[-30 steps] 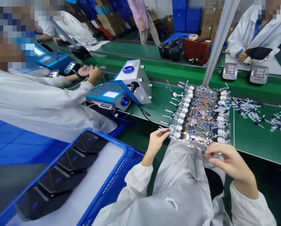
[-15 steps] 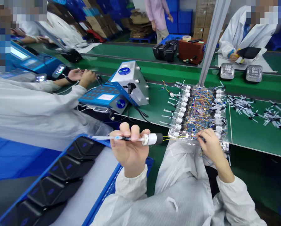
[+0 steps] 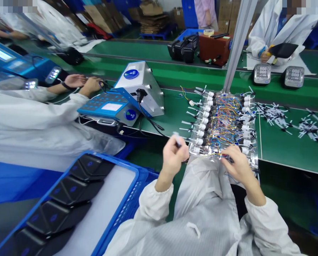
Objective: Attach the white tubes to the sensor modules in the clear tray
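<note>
My left hand (image 3: 175,153) is closed in a fist in front of the near-left corner of the bundle. Pale tubing (image 3: 176,135) pokes out above its fingers; the small pump it belongs to is hidden in the grip. My right hand (image 3: 237,161) pinches thin wires at the near edge of the bundle, its fingertips partly hidden. Under and beyond it, a silvery clear sheet (image 3: 192,151) carries rows of small white pumps (image 3: 201,133) with black ends along both sides. Yellow, blue and red wires (image 3: 227,117) tangle between the rows.
Loose tube pieces (image 3: 272,115) lie right of the bundle on the green bench (image 3: 281,149). A metal post (image 3: 239,46) rises behind. Left are a blue-grey tester (image 3: 137,92), a blue crate (image 3: 127,206) of black devices, and a co-worker's hands (image 3: 86,83). Two display monitors (image 3: 262,74) stand opposite.
My left hand has moved right and slightly up toward the bundle, curling around the pump, which showed fully before. My right hand stays nearly in place. The view has shifted slightly.
</note>
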### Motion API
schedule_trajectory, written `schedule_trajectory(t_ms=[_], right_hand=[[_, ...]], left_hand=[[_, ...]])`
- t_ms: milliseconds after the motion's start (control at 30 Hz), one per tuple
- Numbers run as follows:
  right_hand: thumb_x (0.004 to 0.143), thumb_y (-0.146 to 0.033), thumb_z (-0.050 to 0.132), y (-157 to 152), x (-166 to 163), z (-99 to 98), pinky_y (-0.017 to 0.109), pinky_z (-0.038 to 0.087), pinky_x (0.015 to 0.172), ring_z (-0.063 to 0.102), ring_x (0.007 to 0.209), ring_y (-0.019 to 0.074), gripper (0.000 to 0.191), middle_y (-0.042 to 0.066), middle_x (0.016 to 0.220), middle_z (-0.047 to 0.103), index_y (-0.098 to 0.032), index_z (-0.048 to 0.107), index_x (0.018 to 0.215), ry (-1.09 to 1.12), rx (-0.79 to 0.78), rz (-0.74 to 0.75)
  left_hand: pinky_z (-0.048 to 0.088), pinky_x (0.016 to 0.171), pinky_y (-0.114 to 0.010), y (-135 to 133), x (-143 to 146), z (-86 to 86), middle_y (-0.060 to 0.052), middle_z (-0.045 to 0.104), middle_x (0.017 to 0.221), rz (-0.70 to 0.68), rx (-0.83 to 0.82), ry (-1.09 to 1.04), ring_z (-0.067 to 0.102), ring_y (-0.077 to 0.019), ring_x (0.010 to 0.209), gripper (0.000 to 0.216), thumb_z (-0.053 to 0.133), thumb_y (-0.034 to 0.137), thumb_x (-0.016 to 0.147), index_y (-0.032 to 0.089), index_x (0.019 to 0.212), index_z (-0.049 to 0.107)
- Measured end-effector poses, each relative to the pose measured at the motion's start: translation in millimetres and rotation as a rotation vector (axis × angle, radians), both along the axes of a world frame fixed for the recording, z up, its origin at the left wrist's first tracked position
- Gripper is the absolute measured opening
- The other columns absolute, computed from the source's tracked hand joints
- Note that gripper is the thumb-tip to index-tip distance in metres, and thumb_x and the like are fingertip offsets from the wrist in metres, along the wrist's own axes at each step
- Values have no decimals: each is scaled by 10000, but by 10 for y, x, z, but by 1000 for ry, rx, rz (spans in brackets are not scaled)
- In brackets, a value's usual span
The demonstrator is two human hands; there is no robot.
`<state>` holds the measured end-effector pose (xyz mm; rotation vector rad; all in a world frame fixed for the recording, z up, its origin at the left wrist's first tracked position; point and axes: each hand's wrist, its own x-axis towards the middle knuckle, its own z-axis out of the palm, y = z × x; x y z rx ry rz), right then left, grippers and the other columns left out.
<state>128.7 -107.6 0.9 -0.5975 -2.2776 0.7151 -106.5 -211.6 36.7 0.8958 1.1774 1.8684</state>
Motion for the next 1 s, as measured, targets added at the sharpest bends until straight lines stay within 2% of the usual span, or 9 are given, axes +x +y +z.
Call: schedule_trajectory(t_ms=[100,200,333,433,500,633,733,833,1000], right_hand=[[967,-206,621,5,-4,-32,466,504,867,666,878,252,124,49,932,722,-272,682,1053,24,-28,-6],[981,-217,618,9,-2,-52,460,505,862,664,869,249,102,47,913,716,-266,680,1045,31,-30,-32],[987,-237,623,1,22,-51,463,519,851,657,883,256,141,54,929,704,-275,678,1111,9,-37,-65],[935,-276,714,-18,39,-22,526,531,940,649,1074,309,429,103,1159,691,-316,600,1346,43,17,-121],[889,-271,772,-36,41,4,564,520,982,622,1158,335,545,117,1255,655,-353,575,1391,78,107,-141],[914,-158,719,-60,39,35,512,547,882,649,1006,285,363,81,1098,690,-367,673,1208,118,170,-113],[951,-147,665,-45,46,30,481,553,836,657,916,254,244,67,1020,714,-328,689,1114,127,60,-49],[975,-176,646,-21,54,13,449,557,844,673,929,237,139,58,1000,727,-285,676,1056,203,-131,10],[1014,-256,615,15,37,-9,367,574,841,698,956,204,33,52,1021,731,-253,647,1020,440,-514,-138]], left_hand=[[374,456,-216,35,148,-131,-7,675,814,-223,-279,313,477,-74,502,378,890,403,750,202,1001,691],[422,533,-252,100,310,-205,-36,747,879,-325,-396,509,554,-123,587,275,820,376,824,199,1028,768],[496,681,-281,173,404,-221,-41,777,844,-312,-406,499,667,-184,743,202,707,377,928,200,879,789],[498,673,-274,182,399,-171,-29,767,778,-275,-441,451,666,-172,697,251,674,398,955,199,837,771],[472,623,-259,173,394,-129,-21,750,746,-280,-445,469,627,-151,636,281,665,414,962,196,812,760],[389,525,-237,160,389,-95,-12,679,648,-388,-445,452,516,-110,527,380,636,468,979,179,749,729],[350,479,-227,179,374,-135,-13,662,642,-489,-456,292,468,-86,475,422,633,526,970,162,767,698],[333,461,-218,219,368,-180,-27,700,727,-545,-468,177,464,-75,468,424,636,561,955,154,845,680],[343,549,-224,271,390,-154,-2,646,682,-417,-455,477,475,-84,559,402,623,459,981,143,741,690]])
